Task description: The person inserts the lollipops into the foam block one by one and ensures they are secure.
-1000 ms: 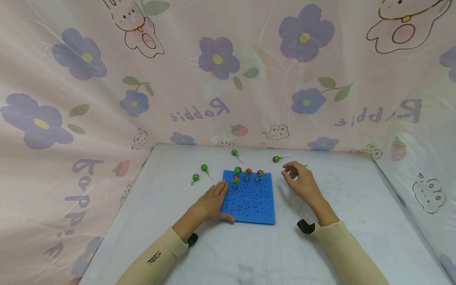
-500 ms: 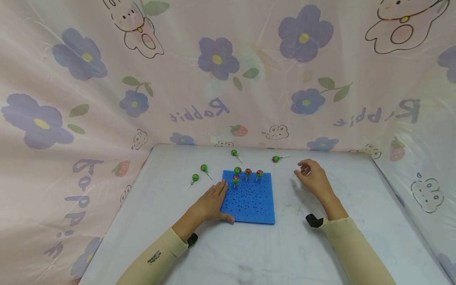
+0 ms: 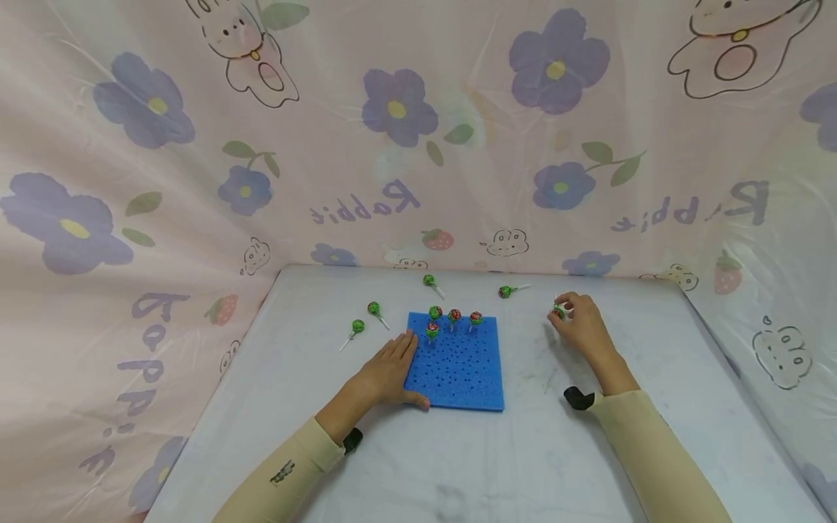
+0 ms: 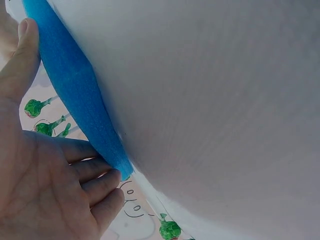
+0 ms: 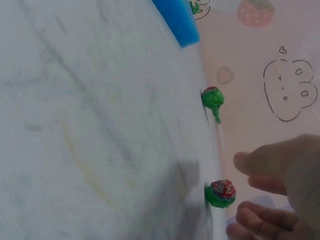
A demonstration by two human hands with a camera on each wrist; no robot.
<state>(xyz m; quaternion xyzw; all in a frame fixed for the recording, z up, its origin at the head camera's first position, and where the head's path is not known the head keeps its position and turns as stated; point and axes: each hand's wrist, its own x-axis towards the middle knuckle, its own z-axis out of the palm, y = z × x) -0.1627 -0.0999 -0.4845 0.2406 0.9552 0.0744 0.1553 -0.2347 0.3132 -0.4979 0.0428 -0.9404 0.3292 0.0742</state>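
In the head view my left hand (image 3: 379,374) rests along the left edge of a blue foam board (image 3: 458,385) dotted with small holes, its fingers extended. The left wrist view shows the palm (image 4: 45,185) with thumb and fingertips against the board's side. Several green-and-red wrapped lollipops, one of them a lollipop (image 3: 476,318) in the back row, stand upright in the board. At the right, my right hand (image 3: 582,323) reaches over a lollipop (image 5: 221,194) lying on the table. Thumb and fingers are parted on either side of its candy head, with a gap showing.
Behind the board lie a lollipop (image 3: 429,280) and another lollipop (image 3: 506,291). Left of it are a third lollipop (image 3: 374,309) and a lollipop (image 3: 357,327) nearer the hand. A printed curtain (image 3: 392,167) rises behind the white table (image 3: 471,465).
My right hand has moved right, away from the board, then slightly forward to the rightmost lollipop. The left hand stays on the board's edge.
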